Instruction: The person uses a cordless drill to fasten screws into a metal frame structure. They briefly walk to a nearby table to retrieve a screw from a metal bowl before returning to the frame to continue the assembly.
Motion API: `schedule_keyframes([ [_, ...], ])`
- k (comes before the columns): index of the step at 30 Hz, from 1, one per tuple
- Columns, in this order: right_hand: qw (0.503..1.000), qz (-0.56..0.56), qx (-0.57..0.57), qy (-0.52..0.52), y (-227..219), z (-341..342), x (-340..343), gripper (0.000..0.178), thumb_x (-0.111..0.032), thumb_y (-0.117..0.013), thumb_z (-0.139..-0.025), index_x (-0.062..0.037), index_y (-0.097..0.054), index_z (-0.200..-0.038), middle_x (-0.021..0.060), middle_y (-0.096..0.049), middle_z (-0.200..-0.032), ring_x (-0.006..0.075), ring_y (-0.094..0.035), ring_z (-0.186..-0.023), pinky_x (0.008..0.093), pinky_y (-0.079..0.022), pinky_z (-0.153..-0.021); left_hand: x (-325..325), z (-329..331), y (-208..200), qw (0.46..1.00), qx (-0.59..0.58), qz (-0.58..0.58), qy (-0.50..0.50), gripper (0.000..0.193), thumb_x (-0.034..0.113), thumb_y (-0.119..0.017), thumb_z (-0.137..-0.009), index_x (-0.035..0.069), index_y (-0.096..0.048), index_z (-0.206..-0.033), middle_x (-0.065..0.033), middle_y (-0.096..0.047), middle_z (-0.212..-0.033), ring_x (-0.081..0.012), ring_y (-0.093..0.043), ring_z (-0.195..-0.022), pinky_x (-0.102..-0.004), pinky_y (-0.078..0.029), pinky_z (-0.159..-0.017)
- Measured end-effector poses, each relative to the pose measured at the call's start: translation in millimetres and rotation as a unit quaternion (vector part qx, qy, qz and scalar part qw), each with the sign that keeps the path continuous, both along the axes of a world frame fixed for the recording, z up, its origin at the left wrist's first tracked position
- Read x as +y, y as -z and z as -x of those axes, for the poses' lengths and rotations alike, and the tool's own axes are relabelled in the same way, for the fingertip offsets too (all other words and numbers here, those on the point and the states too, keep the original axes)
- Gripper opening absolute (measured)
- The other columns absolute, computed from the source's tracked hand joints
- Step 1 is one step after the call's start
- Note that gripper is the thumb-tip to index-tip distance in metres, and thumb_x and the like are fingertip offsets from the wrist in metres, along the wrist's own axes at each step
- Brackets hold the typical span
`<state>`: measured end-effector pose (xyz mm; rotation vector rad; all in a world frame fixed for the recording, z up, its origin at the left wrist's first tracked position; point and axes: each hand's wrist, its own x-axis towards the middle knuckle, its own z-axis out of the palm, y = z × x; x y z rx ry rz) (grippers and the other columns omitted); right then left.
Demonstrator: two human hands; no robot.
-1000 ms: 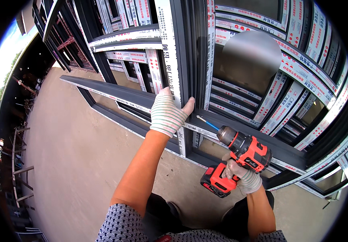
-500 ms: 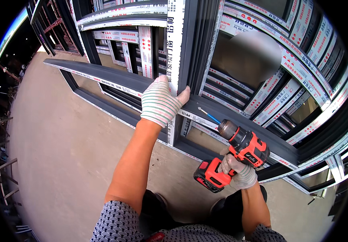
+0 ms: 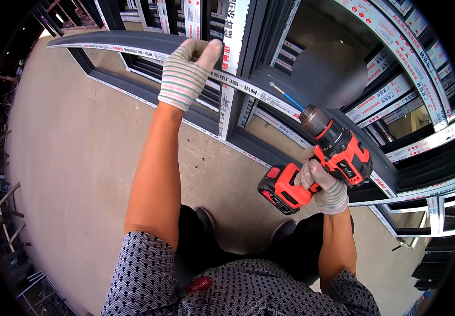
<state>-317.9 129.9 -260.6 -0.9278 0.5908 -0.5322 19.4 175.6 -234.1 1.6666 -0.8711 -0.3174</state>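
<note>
My right hand (image 3: 325, 184), in a striped knit glove, grips a red and black cordless drill (image 3: 343, 155). From its chuck a long bit with a blue shank (image 3: 290, 99) points up and left, over the dark window frame (image 3: 248, 87). My left hand (image 3: 182, 73), gloved alike, is raised at the frame's upright, just above the horizontal rail. Its thumb and fingers are curled toward each other; anything between their tips is too small or hidden to make out. Printed protective film covers the frame's white faces.
More film-wrapped frames (image 3: 396, 100) lean stacked at the right and behind. A grey concrete floor (image 3: 80, 158) spreads to the left and under my feet. Metal racks (image 3: 8, 197) stand along the far left edge. A blurred round patch hides part of the frame opening.
My left hand has come off the frame's upright, where it lay with the thumb spread, and its fingers have curled. The drill has moved slightly right and up in the picture; the view has shifted.
</note>
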Motion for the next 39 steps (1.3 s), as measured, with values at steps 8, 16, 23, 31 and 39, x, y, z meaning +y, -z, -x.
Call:
schedule_keyframes([
  [8, 0.999, 0.035, 0.018, -0.007, 1.3, 1.4, 4.9, 0.043, -0.023, -0.076, -0.086, 0.0051, -0.057, -0.113, -0.0008, -0.05, -0.062, 0.012, -0.055, -0.055, 0.0345, -0.054, -0.063, 54.2, -32.0, 149.0, 0.906, 0.208, -0.033, -0.367, 0.026, 0.024, -0.059, -0.096, 0.0, -0.063, -0.088, -0.0076, -0.066, -0.072, -0.0111, -0.058, -0.055, -0.0254, -0.047, -0.051],
  [16, 0.982, 0.125, 0.138, -0.033, -3.3, 4.3, 11.1, 0.043, -0.022, -0.075, -0.086, 0.0054, -0.058, -0.114, -0.0004, -0.052, -0.062, 0.0106, -0.054, -0.055, 0.0343, -0.055, -0.065, 141.6, 72.0, 290.7, 0.763, 0.184, -0.501, -0.365, 0.028, 0.024, -0.064, -0.085, 0.005, -0.066, -0.106, -0.0217, -0.072, -0.101, -0.0339, -0.07, -0.094, -0.0426, -0.054, -0.084],
  [23, 0.969, 0.13, 0.207, -0.049, -1.2, 11.0, 14.5, 0.032, -0.018, -0.069, -0.089, 0.002, -0.059, -0.112, 0.0007, -0.051, -0.062, 0.0101, -0.052, -0.052, 0.0337, -0.054, -0.063, 157.2, 82.7, 307.7, 0.745, 0.125, -0.56, -0.34, 0.026, 0.025, -0.066, -0.088, 0.008, -0.066, -0.108, -0.0196, -0.066, -0.111, -0.0355, -0.066, -0.102, -0.0446, -0.054, -0.087],
  [31, 0.966, 0.173, 0.191, -0.025, 5.4, 6.5, 25.7, 0.02, -0.007, -0.054, -0.091, 0.0031, -0.059, -0.107, 0.001, -0.049, -0.059, 0.0086, -0.048, -0.047, 0.032, -0.054, -0.059, 174.3, 78.8, 313.7, 0.784, 0.065, -0.557, -0.264, 0.025, 0.025, -0.065, -0.091, 0.005, -0.066, -0.107, -0.0209, -0.067, -0.108, -0.0374, -0.067, -0.099, -0.0452, -0.053, -0.085],
  [39, 0.967, 0.147, 0.208, -0.014, 8.7, 6.2, 27.6, 0.019, -0.001, -0.044, -0.091, 0.0026, -0.058, -0.105, 0.0004, -0.048, -0.057, 0.0087, -0.049, -0.046, 0.0302, -0.053, -0.057, 152.0, 85.4, 309.0, 0.824, 0.034, -0.49, -0.282, 0.026, 0.027, -0.063, -0.093, 0.003, -0.066, -0.102, -0.0191, -0.068, -0.101, -0.0363, -0.067, -0.093, -0.0447, -0.053, -0.083],
])
